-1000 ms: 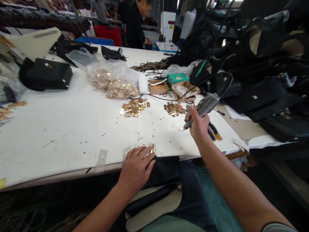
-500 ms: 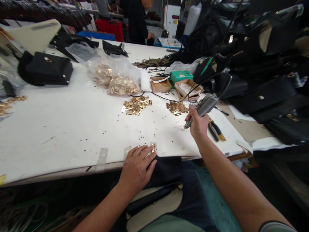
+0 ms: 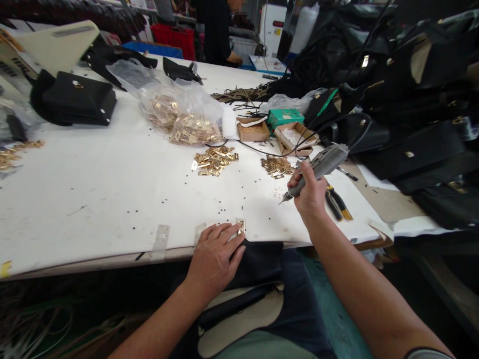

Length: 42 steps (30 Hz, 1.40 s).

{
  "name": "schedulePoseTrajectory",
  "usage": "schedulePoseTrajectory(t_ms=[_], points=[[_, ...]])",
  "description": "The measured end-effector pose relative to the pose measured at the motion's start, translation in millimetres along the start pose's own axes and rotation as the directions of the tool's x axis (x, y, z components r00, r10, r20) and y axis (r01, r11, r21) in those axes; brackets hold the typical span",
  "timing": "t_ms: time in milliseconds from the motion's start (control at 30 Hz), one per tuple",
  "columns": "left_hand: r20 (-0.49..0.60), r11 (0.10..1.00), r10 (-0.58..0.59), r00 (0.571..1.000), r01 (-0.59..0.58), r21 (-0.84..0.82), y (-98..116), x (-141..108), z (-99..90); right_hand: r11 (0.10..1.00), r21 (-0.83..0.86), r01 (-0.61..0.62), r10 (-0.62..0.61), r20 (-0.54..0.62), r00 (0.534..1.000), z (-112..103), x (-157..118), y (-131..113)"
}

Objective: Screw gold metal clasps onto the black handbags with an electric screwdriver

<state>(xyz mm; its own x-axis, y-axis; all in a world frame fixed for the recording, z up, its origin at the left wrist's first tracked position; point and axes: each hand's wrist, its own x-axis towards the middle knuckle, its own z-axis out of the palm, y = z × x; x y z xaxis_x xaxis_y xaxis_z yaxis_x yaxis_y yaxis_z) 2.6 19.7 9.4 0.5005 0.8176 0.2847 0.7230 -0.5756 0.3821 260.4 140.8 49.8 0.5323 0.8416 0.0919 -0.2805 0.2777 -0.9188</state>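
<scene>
My left hand lies flat with its fingers stretched out at the table's front edge. Its fingertips press on a small gold metal plate, which sits at the end of a black leather piece hanging over the edge into my lap. My right hand is wrapped around a grey electric screwdriver, whose thin bit points down and left. Close to the bit, tiny screws are scattered on the white tabletop. Whether the bit carries a screw is too small to tell.
Two piles of gold plates, a left pile and a right pile, lie mid-table. Behind them are a plastic bag of plates, small cardboard boxes and a green box. Yellow-handled pliers lie right; black bags are heaped beyond.
The screwdriver has come up off the scattered screws and tilted, so its bit now shows. My left hand stays on the gold plate. The view has shifted slightly.
</scene>
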Motion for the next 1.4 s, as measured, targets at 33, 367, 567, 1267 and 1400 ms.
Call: schedulePoseTrajectory(t_ms=[33,367,567,1267,1400], points=[[0.001,1.0,-0.002,1.0,0.002,-0.001,-0.1,-0.1,0.0,1.0,0.008,-0.013,0.013,0.003,1.0,1.4,-1.3,-0.2],[0.004,0.999,-0.015,1.0,0.015,-0.028,-1.1,-1.2,1.3,0.935,0.209,-0.285,0.271,0.096,0.958,16.5,-17.0,-5.8],[0.017,0.998,-0.032,0.999,0.033,-0.061,0.7,0.1,-2.3,0.867,0.293,-0.404,0.365,0.181,0.913,34.2,-41.4,-14.6],[0.045,0.984,-0.094,0.995,0.1,-0.15,0.9,-3.0,-3.1,0.802,0.233,-0.549,0.494,0.255,0.831,60.5,-103.3,4.3],[0.048,0.984,-0.088,0.995,0.095,-0.149,0.7,-3.1,-2.9,0.813,0.227,-0.537,0.483,0.254,0.838,60.4,-104.0,5.2]])
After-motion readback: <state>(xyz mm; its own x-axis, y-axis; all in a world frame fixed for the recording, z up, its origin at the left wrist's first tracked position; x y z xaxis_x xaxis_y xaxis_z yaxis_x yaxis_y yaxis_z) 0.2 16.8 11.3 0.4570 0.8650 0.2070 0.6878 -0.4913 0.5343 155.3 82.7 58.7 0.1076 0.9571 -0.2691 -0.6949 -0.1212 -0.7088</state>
